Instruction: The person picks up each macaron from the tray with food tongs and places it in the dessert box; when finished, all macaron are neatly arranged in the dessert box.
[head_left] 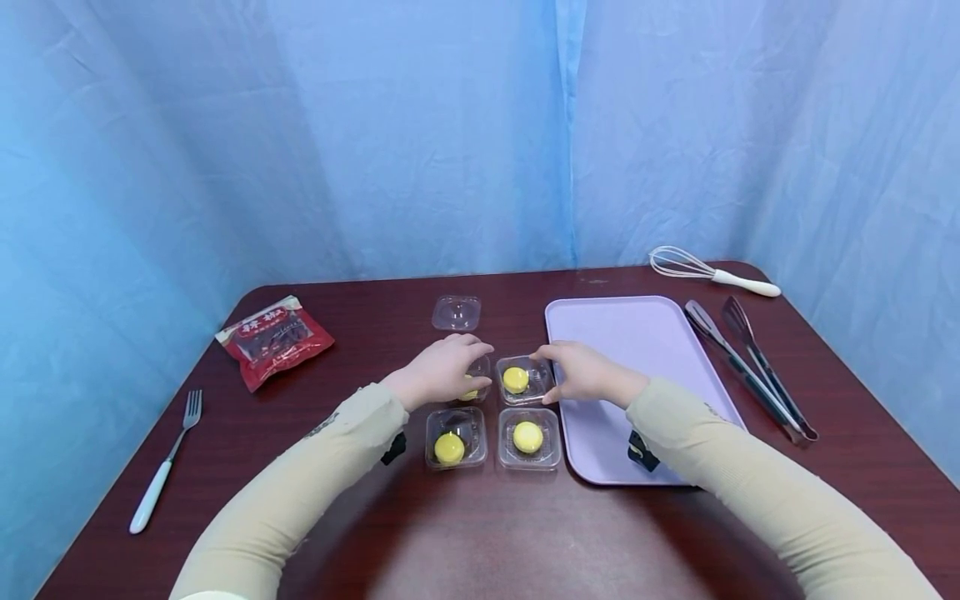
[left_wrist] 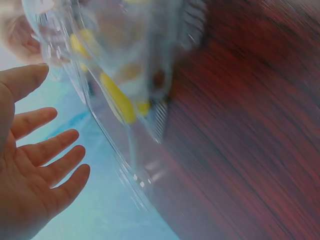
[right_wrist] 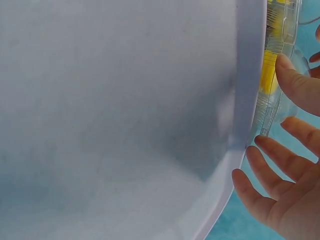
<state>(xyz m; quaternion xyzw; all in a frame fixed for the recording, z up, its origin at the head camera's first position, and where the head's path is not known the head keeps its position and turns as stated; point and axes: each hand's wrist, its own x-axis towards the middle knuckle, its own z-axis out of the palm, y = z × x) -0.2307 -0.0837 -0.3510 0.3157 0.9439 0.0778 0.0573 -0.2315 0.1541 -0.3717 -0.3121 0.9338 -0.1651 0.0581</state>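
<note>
Four small clear plastic boxes stand in two rows, each with a round yellow piece like a macaron. My left hand [head_left: 442,371] reaches over the back-left box [head_left: 480,367], partly hiding it; its fingers are spread in the left wrist view. At the back-right box [head_left: 536,387], my right hand [head_left: 588,372] has its thumb and index finger by the near and far edges. Whether they press it, I cannot tell. Nearer me are the front-left box [head_left: 468,425] and the front-right box [head_left: 551,437].
A lilac tray [head_left: 630,333] lies right of the boxes, under my right forearm. A clear lid [head_left: 456,313] sits behind them. Farther right are metal tongs [head_left: 750,367] and a whisk [head_left: 720,275]. Leftward lie a red food packet [head_left: 273,342] and a fork [head_left: 165,467].
</note>
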